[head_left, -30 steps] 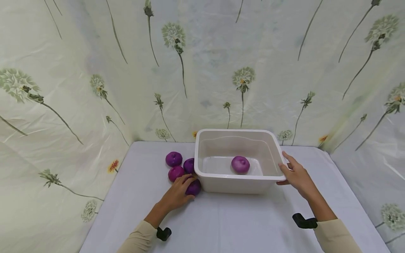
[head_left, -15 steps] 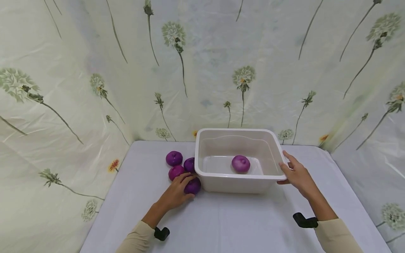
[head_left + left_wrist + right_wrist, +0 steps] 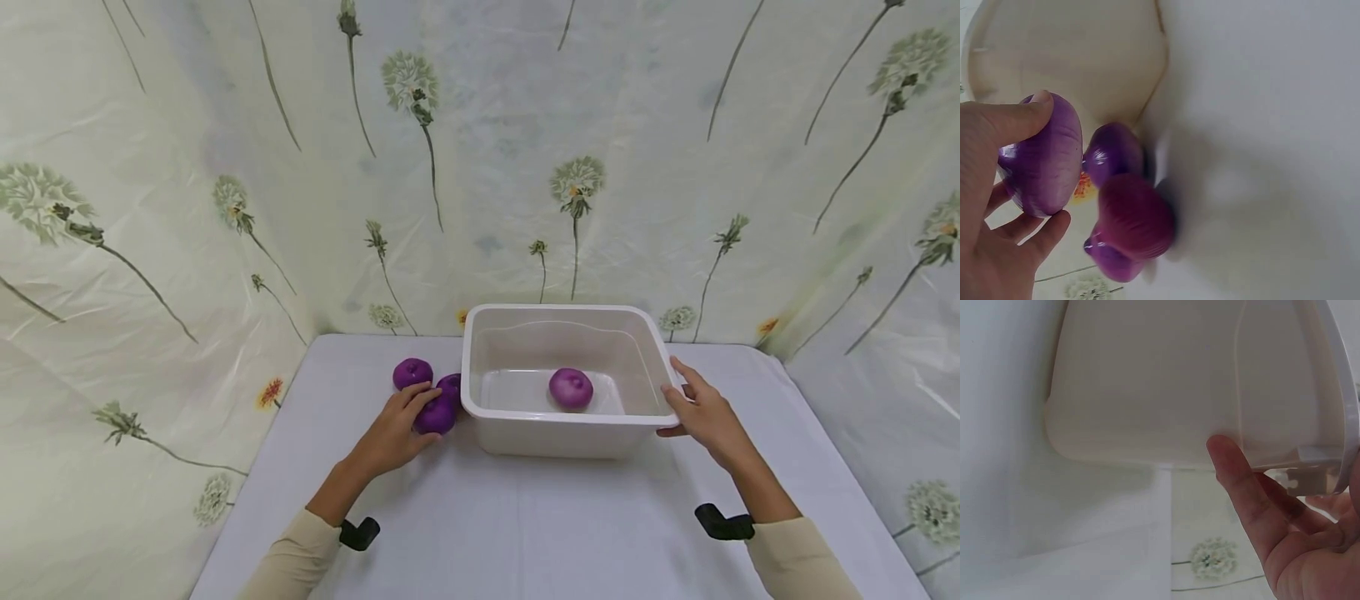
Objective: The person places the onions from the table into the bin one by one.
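My left hand (image 3: 395, 431) holds a purple onion (image 3: 1044, 159) between thumb and fingertips, raised off the table beside the bin. Behind it in the left wrist view sit a dark purple onion (image 3: 1113, 153), a reddish-purple onion (image 3: 1135, 215) and another purple onion (image 3: 1113, 261), bunched together; in the head view the held onion and hand cover the reddish one. One more onion (image 3: 571, 389) lies on the floor of the cream plastic bin (image 3: 555, 437). At the bin's right end my right hand (image 3: 705, 418) grips the rim, one digit pressed against the outer wall.
A white cloth covers the table (image 3: 517, 517), and the bin stands near its back edge. Dandelion-print sheeting (image 3: 495, 167) rises behind the table and along both sides. A black wrist mount (image 3: 360, 534) is on each forearm.
My left hand has lifted the nearest onion from beside the bin's front left corner and moved it back and left, over the others. My right hand and the bin have stayed put.
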Demonstrator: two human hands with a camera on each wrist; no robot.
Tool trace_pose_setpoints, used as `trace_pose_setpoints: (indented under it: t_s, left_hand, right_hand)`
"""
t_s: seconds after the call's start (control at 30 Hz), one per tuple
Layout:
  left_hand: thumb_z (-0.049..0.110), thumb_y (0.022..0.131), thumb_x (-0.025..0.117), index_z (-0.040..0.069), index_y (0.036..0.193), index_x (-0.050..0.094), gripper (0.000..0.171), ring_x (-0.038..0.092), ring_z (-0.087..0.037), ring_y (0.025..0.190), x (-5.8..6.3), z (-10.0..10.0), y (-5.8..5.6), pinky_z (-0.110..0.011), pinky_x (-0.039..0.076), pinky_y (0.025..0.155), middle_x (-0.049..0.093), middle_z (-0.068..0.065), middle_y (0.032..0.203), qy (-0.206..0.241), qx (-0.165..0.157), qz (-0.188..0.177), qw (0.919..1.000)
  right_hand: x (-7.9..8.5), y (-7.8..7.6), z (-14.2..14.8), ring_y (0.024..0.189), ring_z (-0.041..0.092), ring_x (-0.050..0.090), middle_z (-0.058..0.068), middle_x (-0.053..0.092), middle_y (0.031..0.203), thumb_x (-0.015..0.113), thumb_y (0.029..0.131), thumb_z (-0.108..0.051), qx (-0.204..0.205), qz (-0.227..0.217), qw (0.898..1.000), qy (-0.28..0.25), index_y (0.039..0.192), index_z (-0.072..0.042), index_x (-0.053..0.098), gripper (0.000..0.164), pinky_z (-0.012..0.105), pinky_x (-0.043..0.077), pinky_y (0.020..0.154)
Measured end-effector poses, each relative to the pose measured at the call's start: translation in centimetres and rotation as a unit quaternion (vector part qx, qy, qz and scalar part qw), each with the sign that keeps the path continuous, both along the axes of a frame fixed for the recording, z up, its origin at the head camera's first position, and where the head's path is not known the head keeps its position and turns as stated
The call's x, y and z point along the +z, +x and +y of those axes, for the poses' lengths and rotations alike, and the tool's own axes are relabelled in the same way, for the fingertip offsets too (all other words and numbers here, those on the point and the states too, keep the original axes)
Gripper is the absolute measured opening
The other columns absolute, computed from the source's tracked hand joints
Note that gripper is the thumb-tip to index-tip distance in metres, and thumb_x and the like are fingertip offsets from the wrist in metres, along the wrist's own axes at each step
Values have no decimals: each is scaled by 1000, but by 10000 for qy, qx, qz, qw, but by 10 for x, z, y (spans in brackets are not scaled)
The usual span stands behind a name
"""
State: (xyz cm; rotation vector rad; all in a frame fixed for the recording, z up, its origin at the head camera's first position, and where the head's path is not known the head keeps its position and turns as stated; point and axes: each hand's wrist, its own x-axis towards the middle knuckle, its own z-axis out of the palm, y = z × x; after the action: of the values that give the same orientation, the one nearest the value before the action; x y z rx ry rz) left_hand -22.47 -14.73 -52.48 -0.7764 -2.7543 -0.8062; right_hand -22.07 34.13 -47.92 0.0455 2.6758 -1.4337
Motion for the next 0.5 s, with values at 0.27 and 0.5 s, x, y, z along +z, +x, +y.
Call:
trace_pose_setpoints:
  t_s: [0.27, 0.5]
  left_hand:
    - [31, 86, 79, 17, 147, 48, 69, 44, -38, 137, 29, -13, -14, -56, 48, 104, 44, -11, 152, 146, 168, -174, 9996]
    - [33, 88, 78, 18, 148, 46, 70, 44, -38, 138, 58, -16, -25, -55, 49, 103, 42, -12, 152, 270, 194, -271, 9991]
  right_hand:
    - [0, 0, 0, 81, 29, 75, 41, 41, 143, 44, 106, -41, -17, -30, 10000, -41, 162, -24, 3, 71, 46, 62, 73]
    - [1, 0, -1, 81, 29, 75, 40, 40, 144, 44, 106, -42, -26, -74, 10000, 9, 162, -22, 2, 72, 50, 61, 76]
